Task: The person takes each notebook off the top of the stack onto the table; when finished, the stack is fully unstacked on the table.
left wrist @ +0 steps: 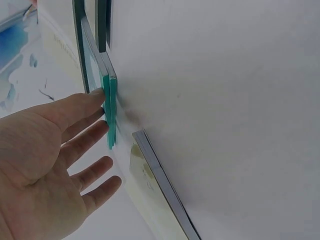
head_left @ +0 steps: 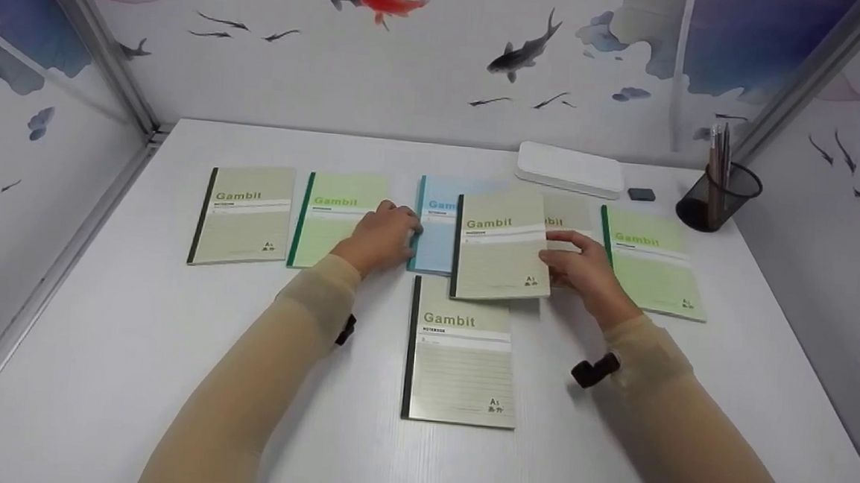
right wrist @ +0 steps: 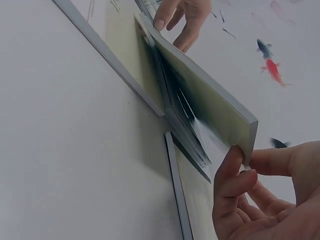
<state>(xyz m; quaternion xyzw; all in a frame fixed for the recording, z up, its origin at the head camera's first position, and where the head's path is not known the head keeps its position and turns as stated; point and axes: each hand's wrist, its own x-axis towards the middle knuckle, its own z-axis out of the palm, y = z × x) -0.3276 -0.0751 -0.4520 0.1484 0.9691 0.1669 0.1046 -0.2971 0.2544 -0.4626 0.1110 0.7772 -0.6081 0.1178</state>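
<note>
Notebook (head_left: pixel 503 250) lifted, right hand (head_left: pixel 585 270); blue notebook (head_left: pixel 434 234) apparently beneath.

This looks like a desk booth set up for office or study work. A white worktop (head_left: pixel 168 375) is closed in on three sides by panels (head_left: pixel 425 69) printed with swimming fish and soft blue washes, joined at the corners by grey metal posts (head_left: pixel 95 38). Stationery marks it as a writing place: several "Gambit" notebooks (head_left: pixel 243 215) in olive, green and blue lie spread across it, a black mesh cup (head_left: pixel 718 198) holding pens stands at the back right, and a flat white case (head_left: pixel 570 169) lies near a small dark eraser (head_left: pixel 641 195).
</note>
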